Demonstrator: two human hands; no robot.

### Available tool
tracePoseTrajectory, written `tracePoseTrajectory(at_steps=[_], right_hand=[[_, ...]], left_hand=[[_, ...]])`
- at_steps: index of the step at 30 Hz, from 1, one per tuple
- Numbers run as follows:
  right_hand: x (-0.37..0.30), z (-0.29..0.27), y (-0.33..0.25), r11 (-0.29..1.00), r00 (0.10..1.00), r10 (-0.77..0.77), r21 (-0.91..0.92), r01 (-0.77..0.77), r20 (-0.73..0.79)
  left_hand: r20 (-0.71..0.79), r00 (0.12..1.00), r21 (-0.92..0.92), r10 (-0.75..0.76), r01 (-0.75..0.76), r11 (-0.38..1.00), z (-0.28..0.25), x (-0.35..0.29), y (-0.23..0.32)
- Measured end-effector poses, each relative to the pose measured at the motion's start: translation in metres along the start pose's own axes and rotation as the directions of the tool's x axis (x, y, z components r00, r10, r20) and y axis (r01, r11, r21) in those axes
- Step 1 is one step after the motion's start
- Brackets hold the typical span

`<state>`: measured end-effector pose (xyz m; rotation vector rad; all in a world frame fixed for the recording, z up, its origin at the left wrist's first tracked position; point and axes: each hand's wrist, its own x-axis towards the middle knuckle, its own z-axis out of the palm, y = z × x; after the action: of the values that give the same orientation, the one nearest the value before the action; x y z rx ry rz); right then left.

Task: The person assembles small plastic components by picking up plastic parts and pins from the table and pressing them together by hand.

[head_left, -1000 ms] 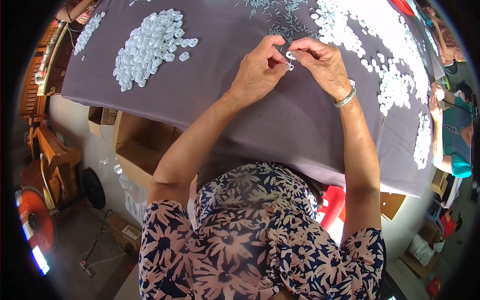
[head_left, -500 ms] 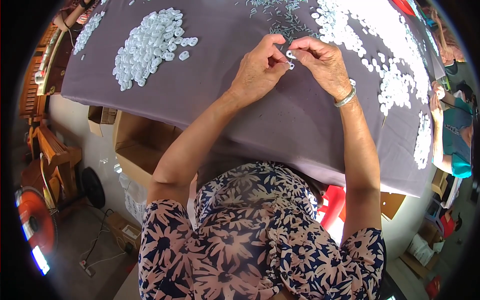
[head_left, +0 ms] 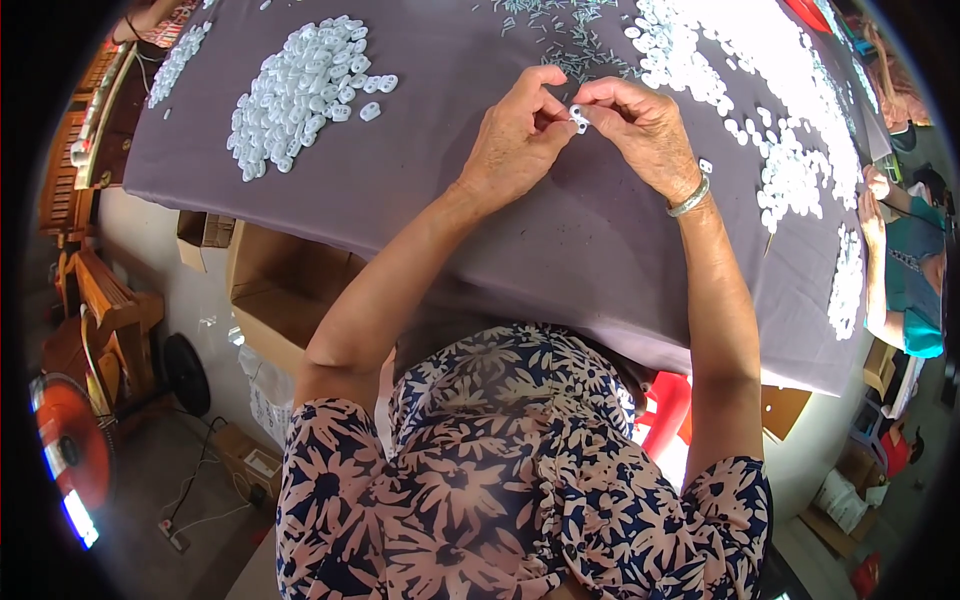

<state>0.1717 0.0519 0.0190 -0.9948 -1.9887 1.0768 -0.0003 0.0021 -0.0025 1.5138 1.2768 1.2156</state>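
From where I stand, the gap has just closed; a half second ago the right hand (head_left: 645, 130) held its small white piece a little apart from the one in the left hand (head_left: 515, 140), with what looked like a thin link between them; now the upper piece (head_left: 576, 112) sits right against or just beside the lower piece (head_left: 581, 127), too small for me to say whether they are joined. Both hands are pinching, thumb to forefinger, the left on the lower piece, the right on the upper, as far as I can tell; to my eye that puts the fitting of one part to the other at its close, fiddly point, where a slip of a fingertip could skew them.

The right wrist, with its pale bracelet (head_left: 690, 195), has shifted slightly leftward; a loose white piece (head_left: 706, 166) on the table (head_left: 560, 260) beside it now shows more fully; the rest lies as it did: the heap of white pieces (head_left: 300, 90) to the left, the scatter of little grey rods (head_left: 570, 40) beyond the fingers, more white pieces (head_left: 790, 170) spread to the right, a co-worker's hand (head_left: 873, 190) at the far right.
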Motion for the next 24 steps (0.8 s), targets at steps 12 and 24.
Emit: tracePoseTrajectory(at_steps=[12,24], right_hand=[[-0.001,0.003,0.003,0.996,0.996,-0.058,0.070,0.053,0.062],[-0.003,0.009,-0.003,0.944,0.958,-0.286,-0.180,0.276,-0.030]], left_hand=[[0.039,0.995,-0.184,-0.093,0.098,0.978,-0.008,0.004,0.002],[0.171,0.973,-0.379,-0.154,0.209,0.902,-0.017,0.004,0.010]])
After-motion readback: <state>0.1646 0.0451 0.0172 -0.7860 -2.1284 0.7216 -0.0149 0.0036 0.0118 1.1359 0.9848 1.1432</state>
